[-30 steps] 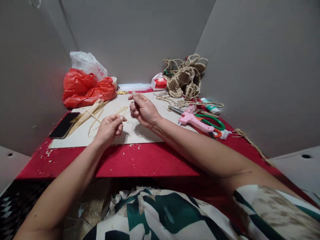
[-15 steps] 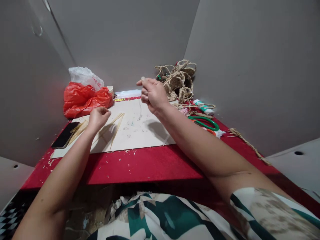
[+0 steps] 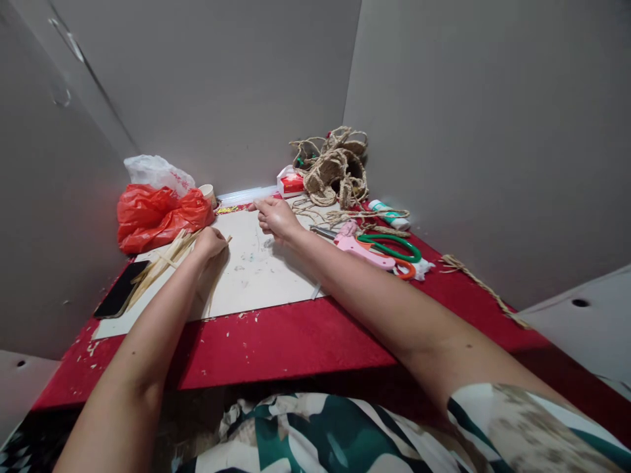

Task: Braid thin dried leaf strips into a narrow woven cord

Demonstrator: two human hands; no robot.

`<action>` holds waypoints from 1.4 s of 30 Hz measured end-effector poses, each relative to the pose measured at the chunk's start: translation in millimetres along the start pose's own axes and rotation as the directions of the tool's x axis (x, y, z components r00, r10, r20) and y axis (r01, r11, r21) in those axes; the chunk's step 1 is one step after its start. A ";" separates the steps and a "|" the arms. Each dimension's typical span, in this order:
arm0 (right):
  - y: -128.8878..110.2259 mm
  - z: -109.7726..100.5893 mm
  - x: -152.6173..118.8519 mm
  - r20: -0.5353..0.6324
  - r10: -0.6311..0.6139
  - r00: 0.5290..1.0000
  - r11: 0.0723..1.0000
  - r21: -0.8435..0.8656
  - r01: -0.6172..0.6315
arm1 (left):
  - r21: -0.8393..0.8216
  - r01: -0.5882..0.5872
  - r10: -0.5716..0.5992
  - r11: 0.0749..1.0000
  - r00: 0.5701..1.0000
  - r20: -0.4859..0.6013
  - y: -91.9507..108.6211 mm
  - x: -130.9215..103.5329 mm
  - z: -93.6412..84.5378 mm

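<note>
- Background: grey walls (image 3: 236, 85) stood behind a red-covered table (image 3: 276, 348); a white board (image 3: 246, 286) lay across the centre of the frame.
- Left: my left hand (image 3: 210, 243), left of centre, arched over a loose pale strip (image 3: 213, 295). Its fingertips were partly hidden; I could not tell whether they gripped.
- Right: my right hand (image 3: 280, 220), near centre, was over the board, fingers bent inward. I could not tell whether they held anything.
- Handling: in my judgement, the strip called for a light pinch near its upper end, its length clear of the bundle of strips (image 3: 160, 267) at left. Sharp bending seemed likely to split it.
- Orientation: the strip's long axis rose steeply from the board's near edge, leaning right; its tip pointed upper right. The bundle slanted from the phone (image 3: 121, 289) up towards the red bag (image 3: 158, 217).
</note>
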State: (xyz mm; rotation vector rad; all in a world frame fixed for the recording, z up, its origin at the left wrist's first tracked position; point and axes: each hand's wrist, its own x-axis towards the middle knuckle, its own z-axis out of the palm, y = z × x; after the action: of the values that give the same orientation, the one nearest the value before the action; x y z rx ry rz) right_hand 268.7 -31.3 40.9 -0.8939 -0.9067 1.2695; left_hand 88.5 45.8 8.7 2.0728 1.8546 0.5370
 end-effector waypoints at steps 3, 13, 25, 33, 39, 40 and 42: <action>4.8 -0.2 -0.4 0.012 0.046 0.999 0.998 -0.049 -0.045 | -0.129 -0.019 0.020 0.991 1.000 0.006 -0.4 -7.8 -2.7; 15.2 8.3 -5.4 0.153 0.009 0.988 0.994 -0.108 0.007 | -0.893 0.194 0.227 0.407 0.925 0.304 23.6 -67.9 -48.2; 20.0 23.4 -24.3 0.476 -0.005 0.880 0.998 0.054 -0.023 | -0.938 0.317 0.308 0.143 0.886 0.346 24.6 -105.6 -45.1; 30.8 24.6 -23.0 0.488 -0.016 0.873 1.000 0.015 0.010 | -0.937 0.313 0.351 0.155 0.869 0.348 17.9 -108.0 -34.8; 28.0 27.0 -26.6 0.486 -0.042 0.873 0.999 0.020 0.037 | -0.954 0.247 0.320 0.171 0.902 0.291 16.2 -111.6 -34.2; 27.5 27.1 -27.0 0.485 -0.039 0.874 0.999 0.017 0.035 | -0.954 0.246 0.317 0.172 0.903 0.290 16.1 -111.9 -34.8; 27.3 27.2 -27.7 0.480 -0.030 0.877 1.000 0.013 0.027 | -0.953 0.249 0.315 0.174 0.903 0.293 15.6 -111.9 -35.8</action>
State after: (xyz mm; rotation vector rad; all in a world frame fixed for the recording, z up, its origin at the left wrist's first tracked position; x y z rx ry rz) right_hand 231.1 -55.2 24.6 -0.5580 -1.2998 1.4993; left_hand 74.9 -67.8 39.5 1.0797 0.6743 0.8816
